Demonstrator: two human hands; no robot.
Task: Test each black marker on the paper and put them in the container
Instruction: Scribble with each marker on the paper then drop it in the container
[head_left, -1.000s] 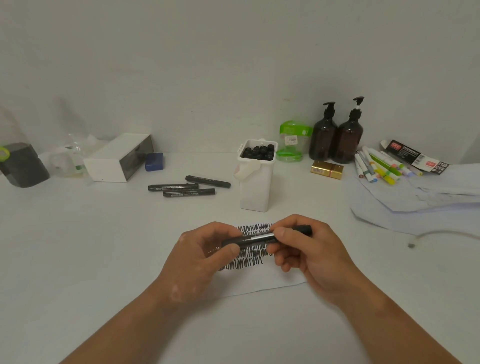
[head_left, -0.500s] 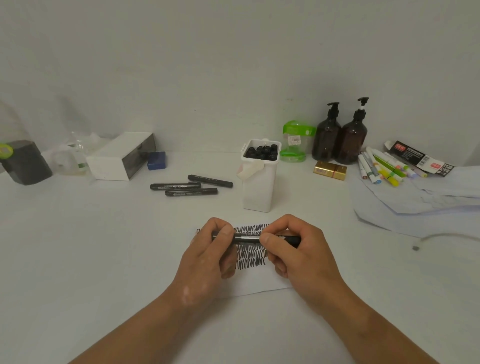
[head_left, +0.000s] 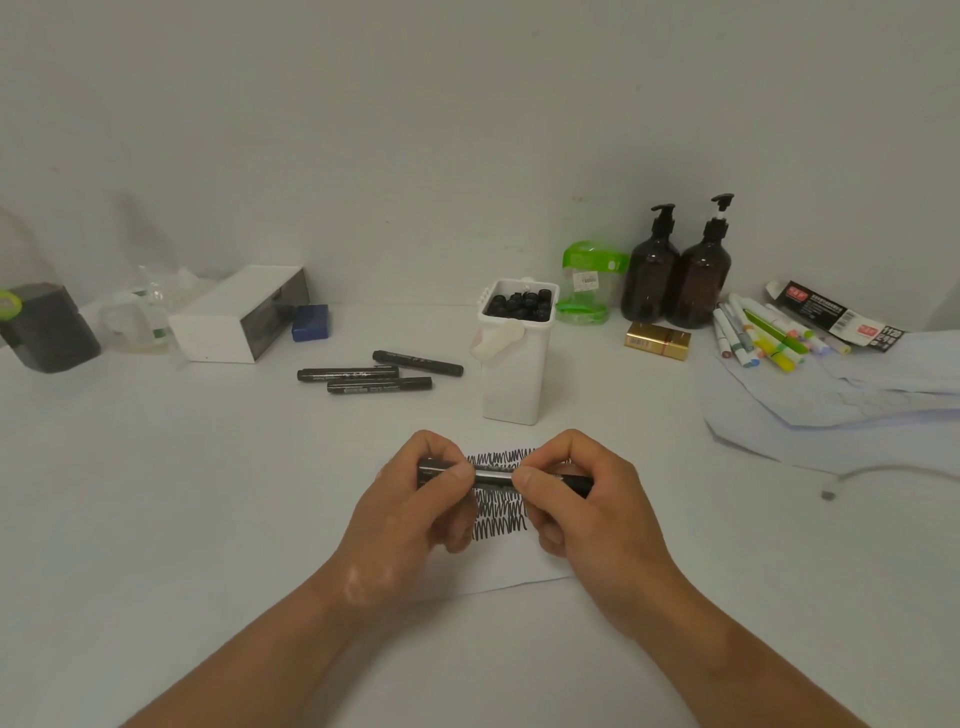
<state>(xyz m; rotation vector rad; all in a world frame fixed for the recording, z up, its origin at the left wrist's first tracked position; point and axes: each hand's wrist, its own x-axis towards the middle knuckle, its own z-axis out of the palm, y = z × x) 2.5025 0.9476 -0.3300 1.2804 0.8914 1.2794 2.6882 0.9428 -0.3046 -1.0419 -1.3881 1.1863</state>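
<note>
A black marker (head_left: 493, 476) lies level between my two hands, just above the scribbled white paper (head_left: 501, 525). My left hand (head_left: 415, 512) grips its left end, which looks like the cap. My right hand (head_left: 584, 509) pinches the barrel at its right end. Behind the paper stands the tall white container (head_left: 514, 384), with several black markers (head_left: 519, 304) upright inside it. Three more black markers (head_left: 376, 371) lie on the table to the container's left.
A white box (head_left: 241, 314) and a blue block (head_left: 310, 322) sit at the back left, a dark holder (head_left: 44, 330) far left. Two brown pump bottles (head_left: 675, 275), a green jar (head_left: 589, 283), a gold box (head_left: 657, 340), coloured pens (head_left: 761, 338) and loose sheets (head_left: 831, 405) fill the right.
Both hands have shifted left with the marker over the paper. My left hand has slid from under the barrel to close round its left end.
</note>
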